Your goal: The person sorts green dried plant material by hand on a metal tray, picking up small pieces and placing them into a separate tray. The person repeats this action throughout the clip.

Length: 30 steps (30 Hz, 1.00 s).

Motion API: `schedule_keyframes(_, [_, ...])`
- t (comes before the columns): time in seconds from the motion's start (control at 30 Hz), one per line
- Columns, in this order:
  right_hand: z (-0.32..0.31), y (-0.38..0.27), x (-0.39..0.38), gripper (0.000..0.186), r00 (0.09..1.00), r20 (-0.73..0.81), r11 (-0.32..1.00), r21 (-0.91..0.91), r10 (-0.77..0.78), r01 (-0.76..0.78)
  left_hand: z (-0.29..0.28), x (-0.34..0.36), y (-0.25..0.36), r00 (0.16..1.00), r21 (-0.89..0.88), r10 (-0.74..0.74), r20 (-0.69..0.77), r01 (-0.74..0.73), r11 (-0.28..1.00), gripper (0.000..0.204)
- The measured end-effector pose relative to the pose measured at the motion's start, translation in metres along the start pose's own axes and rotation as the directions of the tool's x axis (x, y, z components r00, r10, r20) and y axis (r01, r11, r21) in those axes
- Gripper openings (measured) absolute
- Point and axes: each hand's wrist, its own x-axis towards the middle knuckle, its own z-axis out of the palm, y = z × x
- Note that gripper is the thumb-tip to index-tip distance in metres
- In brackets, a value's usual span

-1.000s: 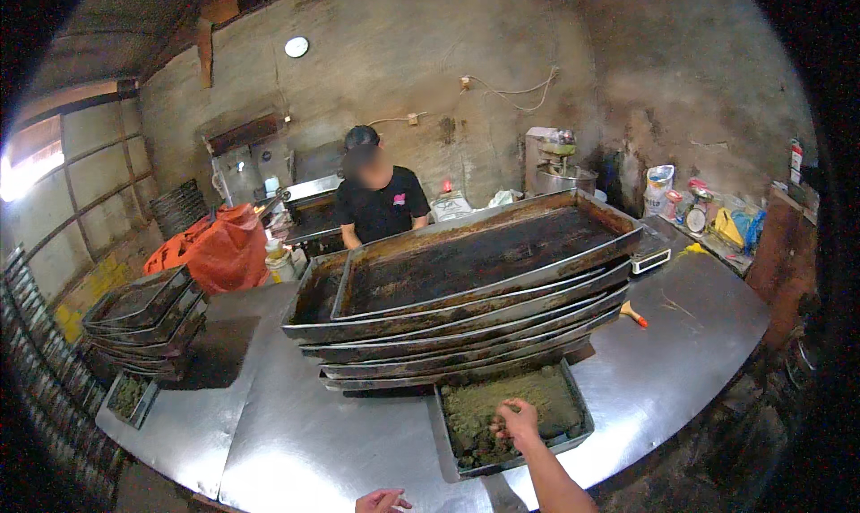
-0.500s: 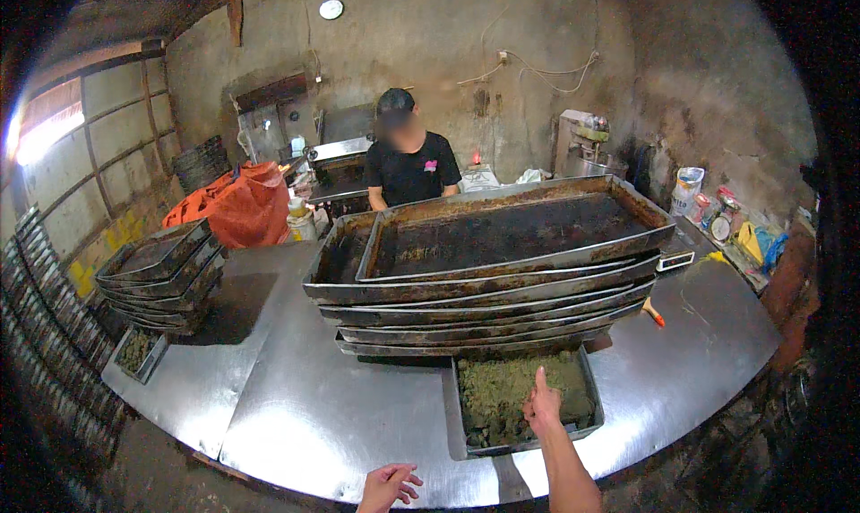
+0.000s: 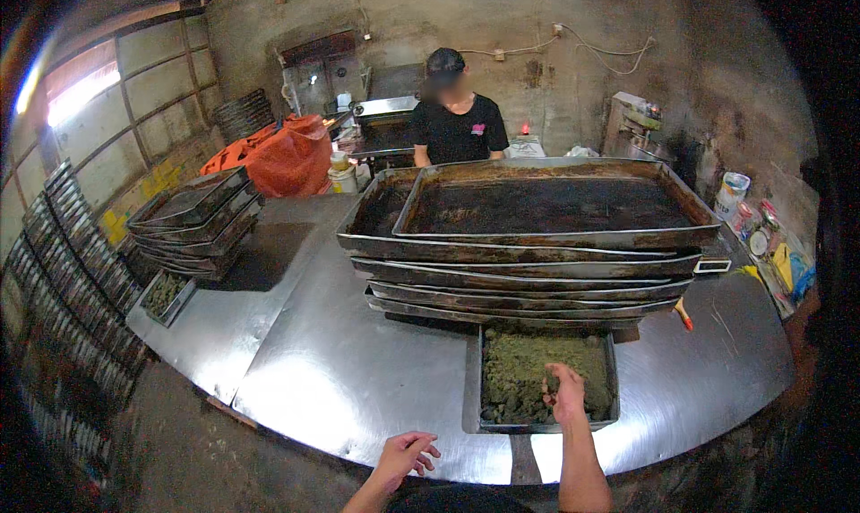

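Rough grey walls enclose the workroom, and before you spreads a metal bench (image 3: 385,370), with a person in a black shirt (image 3: 461,128) standing beyond it at 12 o'clock. Between you and that person sits a tall stack of dark baking trays (image 3: 528,291), its length running from 9 to 3 o'clock. Just on your side of that stack, at your 1 o'clock, lies a rectangular tray (image 3: 614,374) holding green-brown crumbly material (image 3: 518,370). Your right hand (image 3: 566,394) is the nearer one: it comes in from 6 o'clock over the right half of the tray, so most of the crumbly material lies from 9 round to 12 o'clock of its grip. That grip is half curled, fingers bent toward the material; you cannot tell from this view whether it has closed on any. The tray looks a little longer from 9 to 3 than from 12 to 6, though the slanted view leaves this unsure. Your left hand (image 3: 408,455) hangs near the bench's edge, its grip loosely parted and bare, with the tray at its 2 o'clock and well clear of its fingers. Farther off at your 10 o'clock, a smaller tray (image 3: 183,305) holds similar crumbs, beside a lower stack of pans (image 3: 190,240).
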Motion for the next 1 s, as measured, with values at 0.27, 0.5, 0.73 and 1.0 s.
schedule_keyframes(0.27, [0.003,0.006,0.012,0.027,0.991,0.015,0.888,-0.443,-0.13,0.123,0.014,0.001,0.004,1.0,0.042,-0.009,0.021,0.009,0.999,0.032])
schedule_keyframes(0.5, [-0.005,-0.008,0.021,0.037,0.997,-0.039,0.982,-0.181,-0.069,0.061,0.018,0.002,0.003,1.0,0.043,-0.018,-0.001,0.018,0.999,0.032])
schedule_keyframes(0.73, [0.002,-0.004,0.02,0.059,0.995,-0.08,0.998,0.016,-0.062,0.064,0.027,0.01,0.001,1.0,0.003,-0.011,0.005,0.011,1.0,0.027])
schedule_keyframes(1.0, [-0.015,-0.01,0.029,0.019,0.992,0.114,0.988,0.153,-0.057,0.039,0.03,0.017,0.004,1.0,0.03,-0.008,0.015,0.007,1.0,0.028])
